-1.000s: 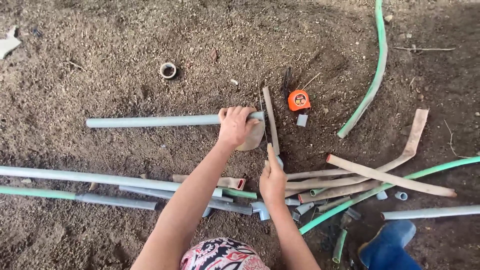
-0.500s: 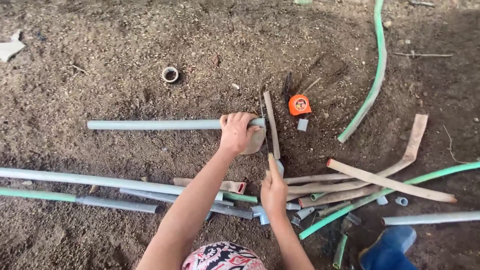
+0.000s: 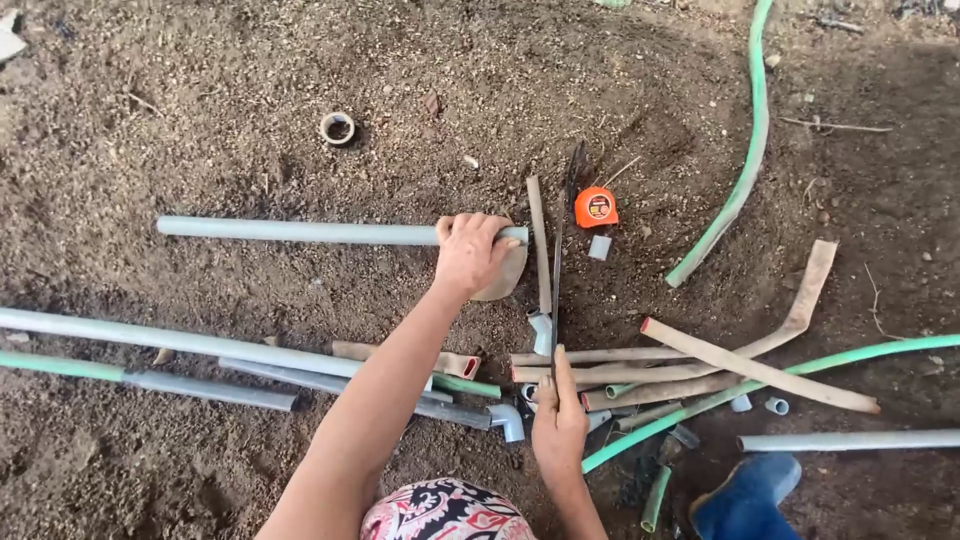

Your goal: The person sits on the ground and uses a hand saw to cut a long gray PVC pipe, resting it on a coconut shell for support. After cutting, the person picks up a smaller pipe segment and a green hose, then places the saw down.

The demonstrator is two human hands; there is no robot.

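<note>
- The left hand (image 3: 470, 252) is closed over the top of a long grey pipe (image 3: 300, 232), pinning its right end to the soil where it rests on a flat stone (image 3: 508, 275).
- The right hand (image 3: 558, 425) grips the handle of a thin saw (image 3: 558, 262), index finger laid along it, the dark blade running away from the body and crossing the ground just past the pipe's end.
- Judging by this, the step in hand is a cut near the pipe's end (blade set, pipe braced); the next move calls for a steady hold and the blade kept square to the pipe, so it doesn't skate.
- Just beyond the blade lie an orange tape measure (image 3: 596, 207) and a short grey pipe stub (image 3: 599, 247).
- Near the right hand: a heap of tan hose offcuts (image 3: 760, 370), grey elbow fittings and green hose (image 3: 735, 195).
- Further left, more long pipes (image 3: 170, 340) lie side by side; a small ring (image 3: 337, 127) sits apart on the dirt.
</note>
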